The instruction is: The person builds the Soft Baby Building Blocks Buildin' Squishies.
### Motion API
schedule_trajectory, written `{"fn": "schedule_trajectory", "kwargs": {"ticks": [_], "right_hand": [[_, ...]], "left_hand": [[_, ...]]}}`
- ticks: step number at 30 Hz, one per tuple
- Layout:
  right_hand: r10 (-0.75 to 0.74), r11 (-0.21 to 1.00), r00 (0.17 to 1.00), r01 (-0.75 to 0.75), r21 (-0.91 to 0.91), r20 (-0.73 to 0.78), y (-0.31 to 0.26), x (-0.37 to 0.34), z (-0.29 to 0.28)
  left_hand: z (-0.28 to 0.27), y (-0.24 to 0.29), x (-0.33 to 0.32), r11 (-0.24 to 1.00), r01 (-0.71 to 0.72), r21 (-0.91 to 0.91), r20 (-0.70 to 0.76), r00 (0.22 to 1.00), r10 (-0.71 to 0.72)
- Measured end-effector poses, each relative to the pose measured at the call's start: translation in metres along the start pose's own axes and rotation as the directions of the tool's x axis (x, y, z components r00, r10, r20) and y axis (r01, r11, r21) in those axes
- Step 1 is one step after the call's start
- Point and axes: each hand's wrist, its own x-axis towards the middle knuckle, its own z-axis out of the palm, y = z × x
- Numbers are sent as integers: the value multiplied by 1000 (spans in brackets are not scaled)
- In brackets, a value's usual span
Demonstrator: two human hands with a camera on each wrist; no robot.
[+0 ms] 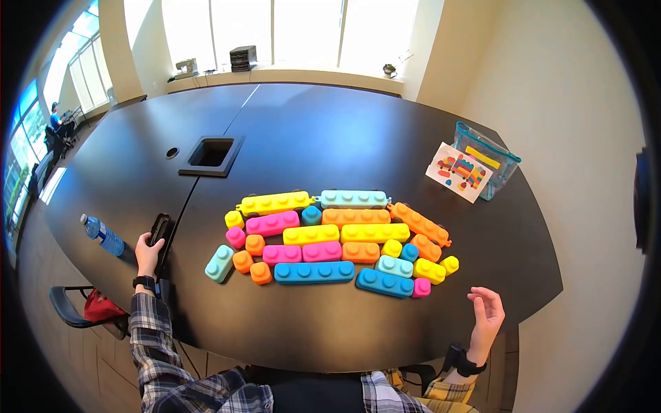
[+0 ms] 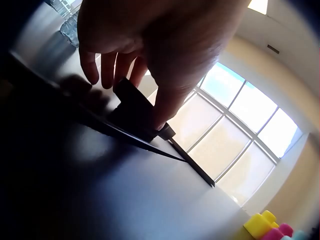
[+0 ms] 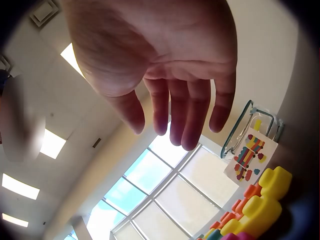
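Observation:
My left hand [image 1: 148, 255] pinches a long black object [image 1: 162, 230] between thumb and fingers at the left of the table, near its seam. In the left wrist view this black object [image 2: 135, 112] shows as a dark blocky shape; I cannot tell what it is. My right hand [image 1: 487, 313], fingers loosely bent, hangs at the right front and holds nothing. Between the hands lie several toy building blocks, among them a long blue block [image 1: 315, 272], a pink block [image 1: 421, 288] and a yellow block [image 1: 311, 235]. Wheeled pieces, such as an orange wheeled block [image 1: 418, 224], line the back.
A water bottle [image 1: 103, 235] stands at the far left. Farther back is a square table opening [image 1: 210, 153]. A picture card [image 1: 460, 172] leans on a clear zip bag [image 1: 506, 165] at the back right. A chair [image 1: 72, 310] stands by the left edge.

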Motion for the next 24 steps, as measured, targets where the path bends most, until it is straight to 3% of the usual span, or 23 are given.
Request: {"fn": "schedule_trajectory", "kwargs": {"ticks": [2, 4, 6, 8, 10, 14, 16, 20, 24], "right_hand": [[-8, 1000, 1000, 8, -15, 10, -3, -1, 4], [-20, 999, 1000, 20, -28, 18, -3, 0, 8], [-24, 999, 999, 25, -48, 32, 0, 4, 13], [-23, 998, 999, 25, -61, 36, 1, 4, 17], [-28, 994, 998, 34, -101, 52, -2, 2, 21], [-108, 974, 987, 130, -187, 123, -14, 1, 35], [-123, 968, 981, 152, -199, 150, -20, 4, 42], [-165, 944, 957, 224, -244, 240, -28, 6, 51], [-215, 911, 935, 296, -286, 280, -32, 9, 60]], "left_hand": [[0, 6, -3, 995, -66, 73, -16, 998, 67], [3, 30, -15, 965, -130, 225, -168, 971, 170], [-14, 100, -46, 947, -262, 186, -156, 944, 291], [-20, 136, -74, 928, -372, -15, -125, 922, 367], [-41, 204, -126, 967, -197, -160, 41, 978, 206], [-36, 236, -193, 880, -276, -387, 45, 948, 316], [-30, 246, -218, 865, -179, -469, 71, 969, 239], [-24, 262, -236, 856, -186, -483, 156, 943, 293], [-23, 274, -229, 832, -301, -465, 182, 888, 423]]}}
